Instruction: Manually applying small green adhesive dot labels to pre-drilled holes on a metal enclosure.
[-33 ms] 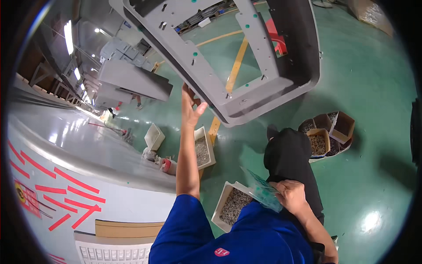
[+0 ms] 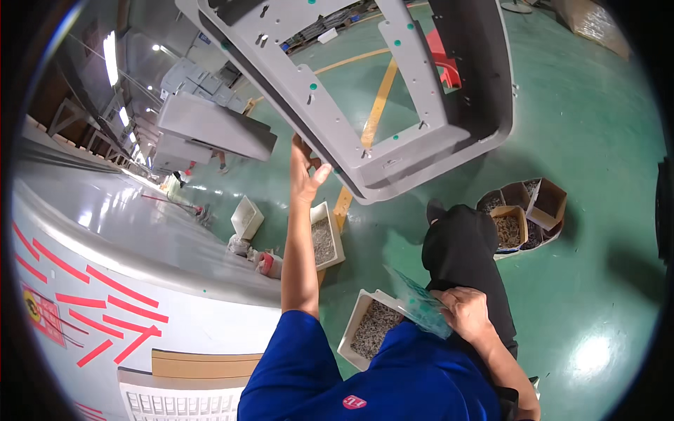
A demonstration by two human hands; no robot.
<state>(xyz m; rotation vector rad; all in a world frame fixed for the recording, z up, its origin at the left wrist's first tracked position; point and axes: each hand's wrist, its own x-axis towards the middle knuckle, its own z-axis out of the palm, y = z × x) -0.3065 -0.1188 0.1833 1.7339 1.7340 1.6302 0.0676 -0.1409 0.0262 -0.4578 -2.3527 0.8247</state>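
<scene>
far l., a white panel w/ red strips stuck on it at odd angles; behind it, a big grey housing, & on the floor a small white bin. next the person's l. hand, arm stretched out, touching the lower l. edge of the big grey frame; thumb sticks out, some fingers are hidden, so can't tell if it grips. white tub of bits sits on the floor by that forearm. frame is tilted, w/ green dots & slots on it, a red thing showing thru its opening. nearer the body, a white bin full of small loose pcs, then a thin see-thru green sheet partly over it. r. hand is closed on the sheet's r. side, near the dark-trousered leg. far r., a cluster of open boxes on the green floor, small parts inside.
</scene>
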